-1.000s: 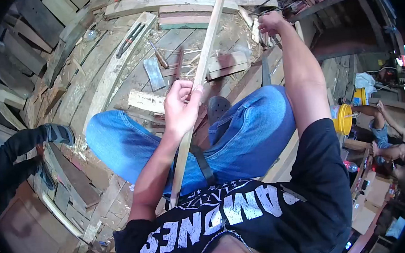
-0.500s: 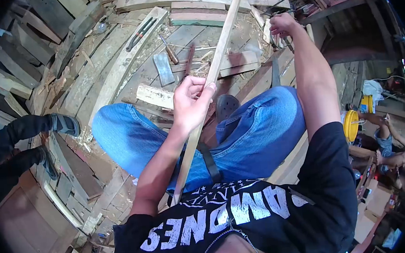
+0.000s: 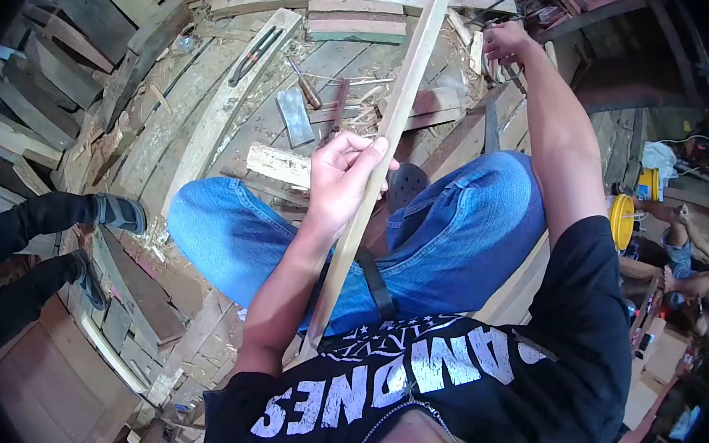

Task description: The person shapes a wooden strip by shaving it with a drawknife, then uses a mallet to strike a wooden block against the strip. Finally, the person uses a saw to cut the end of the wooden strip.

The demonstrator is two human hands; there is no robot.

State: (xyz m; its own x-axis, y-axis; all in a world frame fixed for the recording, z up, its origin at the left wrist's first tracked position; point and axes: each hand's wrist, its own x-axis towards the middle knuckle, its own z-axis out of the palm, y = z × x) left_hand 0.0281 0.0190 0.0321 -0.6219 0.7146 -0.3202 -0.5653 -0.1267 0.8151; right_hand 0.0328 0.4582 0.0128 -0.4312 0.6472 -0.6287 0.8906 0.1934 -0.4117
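My left hand is closed around a long, narrow wooden strip, thumb on top. The strip runs slantwise from my shirt, over my lap and out past the top of the view. Out to the right, my right hand reaches down beside a heap of wood and tools. Its fingers are curled, and what they grip is hard to make out. Below that hand lies a dark, blade-like piece. Before my knees are a wooden-handled tool, a flat grey block and a pale wood offcut.
Long-handled pliers lie on a long board. Stacked planks stand at the back. Another person's shoes are at the left. A yellow bucket and another person are at the right.
The whole view has shifted slightly. My left hand keeps its hold on the strip, which has barely moved. My right hand stays by the heap, its fingers slightly changed in pose.
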